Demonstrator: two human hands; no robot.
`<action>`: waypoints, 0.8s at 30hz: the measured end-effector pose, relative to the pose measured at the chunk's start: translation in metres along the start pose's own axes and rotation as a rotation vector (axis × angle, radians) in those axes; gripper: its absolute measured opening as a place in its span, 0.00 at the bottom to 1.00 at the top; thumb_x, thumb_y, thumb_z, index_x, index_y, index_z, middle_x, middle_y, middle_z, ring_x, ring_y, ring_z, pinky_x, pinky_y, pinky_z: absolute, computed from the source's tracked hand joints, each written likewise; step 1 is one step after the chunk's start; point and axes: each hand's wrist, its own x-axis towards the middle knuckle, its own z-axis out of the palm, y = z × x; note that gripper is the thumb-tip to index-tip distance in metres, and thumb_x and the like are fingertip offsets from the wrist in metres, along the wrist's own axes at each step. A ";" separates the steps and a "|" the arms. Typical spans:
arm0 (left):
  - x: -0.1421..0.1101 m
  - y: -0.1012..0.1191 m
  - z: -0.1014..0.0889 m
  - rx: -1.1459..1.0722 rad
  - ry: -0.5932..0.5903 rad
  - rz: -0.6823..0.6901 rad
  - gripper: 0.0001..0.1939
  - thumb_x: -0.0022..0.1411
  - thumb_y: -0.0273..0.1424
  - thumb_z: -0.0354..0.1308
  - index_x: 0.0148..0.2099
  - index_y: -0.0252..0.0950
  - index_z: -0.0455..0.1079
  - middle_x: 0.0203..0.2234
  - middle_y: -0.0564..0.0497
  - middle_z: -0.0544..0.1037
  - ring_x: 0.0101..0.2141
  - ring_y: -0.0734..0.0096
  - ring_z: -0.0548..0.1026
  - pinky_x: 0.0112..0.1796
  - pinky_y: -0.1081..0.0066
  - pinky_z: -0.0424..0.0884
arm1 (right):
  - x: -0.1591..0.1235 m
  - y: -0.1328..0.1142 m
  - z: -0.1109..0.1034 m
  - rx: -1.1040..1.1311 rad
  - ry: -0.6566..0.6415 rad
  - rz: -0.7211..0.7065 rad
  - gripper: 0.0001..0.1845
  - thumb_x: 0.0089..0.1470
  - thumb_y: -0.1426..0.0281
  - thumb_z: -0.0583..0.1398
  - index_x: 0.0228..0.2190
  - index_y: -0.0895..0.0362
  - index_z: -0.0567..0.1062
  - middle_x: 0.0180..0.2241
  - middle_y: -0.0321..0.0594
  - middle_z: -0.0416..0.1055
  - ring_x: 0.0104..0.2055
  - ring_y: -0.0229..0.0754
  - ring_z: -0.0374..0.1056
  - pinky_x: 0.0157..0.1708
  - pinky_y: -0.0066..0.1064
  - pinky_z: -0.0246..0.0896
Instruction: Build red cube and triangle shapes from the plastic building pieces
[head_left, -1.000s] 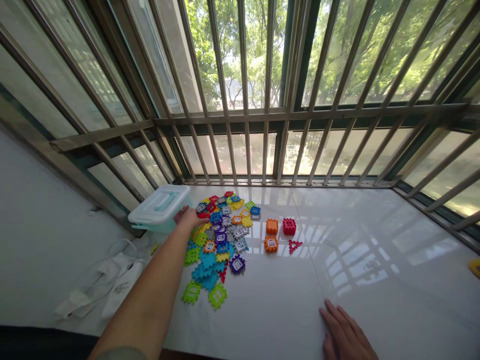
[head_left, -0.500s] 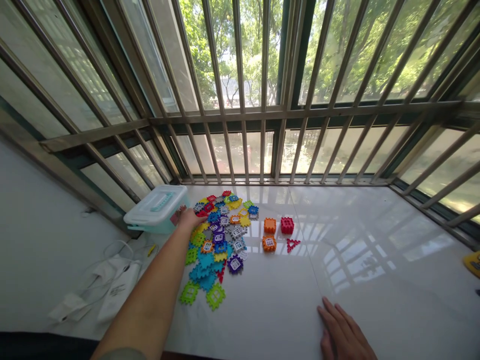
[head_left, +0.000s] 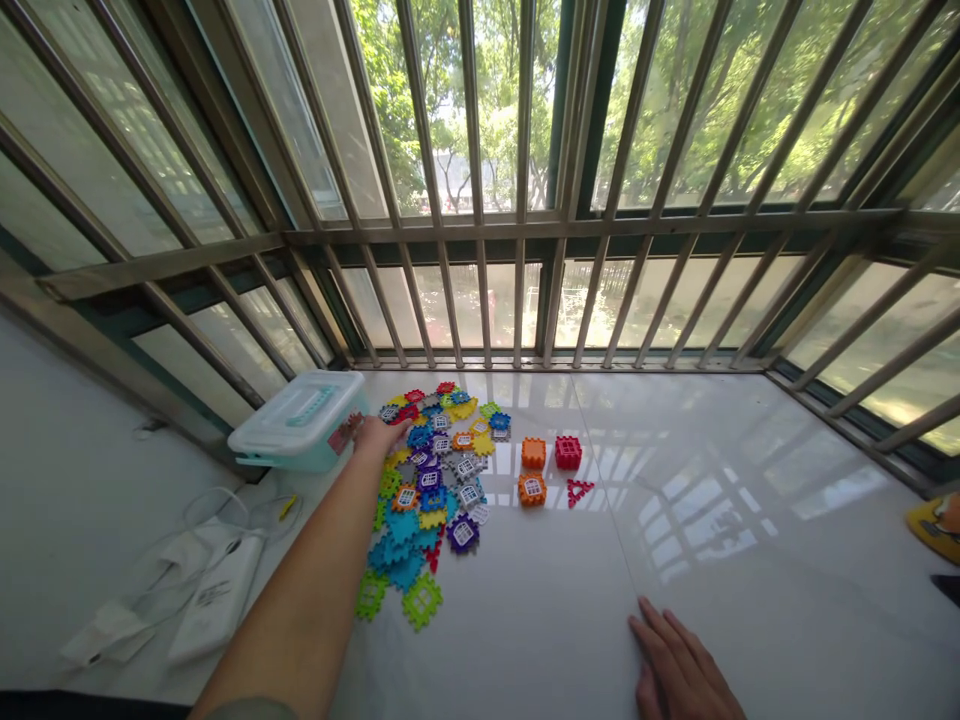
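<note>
pile of multicoloured toothed plastic pieces (head_left: 432, 479) on the glossy white surface (head_left: 525, 630); almost unchanged over the last second, so probably no piece picked out yet. left hand (head_left: 380, 435) stretched to its far left edge, beside the pale-teal lidded plastic box (head_left: 300, 415); grip hidden, can't tell. right hand (head_left: 682, 660) flat, palm down, empty.

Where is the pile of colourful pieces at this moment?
In the head view, the pile lies left of centre, between the plastic box and the red block, beside the left hand.
</note>
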 end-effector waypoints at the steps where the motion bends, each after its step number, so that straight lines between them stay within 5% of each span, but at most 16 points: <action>1: -0.001 0.003 0.004 0.008 0.070 -0.066 0.32 0.72 0.49 0.63 0.56 0.23 0.64 0.64 0.10 0.66 0.67 0.21 0.63 0.55 0.49 0.65 | -0.001 0.001 0.001 -0.005 -0.003 0.000 0.27 0.63 0.65 0.61 0.63 0.54 0.75 0.64 0.42 0.78 0.63 0.53 0.73 0.66 0.41 0.61; 7: -0.010 0.011 0.026 -0.014 0.322 -0.187 0.33 0.67 0.42 0.68 0.62 0.25 0.62 0.66 0.17 0.66 0.66 0.31 0.66 0.57 0.49 0.66 | -0.006 0.004 0.005 -0.013 -0.046 -0.010 0.30 0.63 0.66 0.61 0.65 0.52 0.74 0.66 0.40 0.76 0.64 0.53 0.73 0.66 0.42 0.61; 11: -0.008 -0.004 0.020 -0.064 0.342 -0.153 0.33 0.65 0.40 0.71 0.61 0.27 0.64 0.61 0.26 0.74 0.61 0.42 0.72 0.57 0.55 0.67 | -0.008 0.003 0.004 0.006 -0.048 0.003 0.30 0.63 0.66 0.61 0.65 0.53 0.73 0.67 0.40 0.75 0.65 0.54 0.73 0.67 0.43 0.61; 16: -0.007 -0.023 0.007 -0.127 0.374 -0.153 0.36 0.58 0.41 0.76 0.60 0.31 0.65 0.58 0.31 0.78 0.56 0.43 0.77 0.54 0.57 0.70 | -0.005 -0.001 0.002 0.015 -0.047 0.036 0.30 0.64 0.65 0.61 0.65 0.52 0.73 0.67 0.40 0.75 0.65 0.54 0.72 0.67 0.44 0.60; 24: -0.026 -0.036 -0.002 -0.227 0.427 -0.077 0.21 0.61 0.38 0.69 0.54 0.36 0.72 0.45 0.43 0.83 0.48 0.54 0.81 0.52 0.62 0.74 | 0.002 -0.005 0.000 0.035 0.009 0.045 0.28 0.64 0.63 0.59 0.64 0.54 0.74 0.65 0.42 0.77 0.64 0.54 0.73 0.66 0.45 0.61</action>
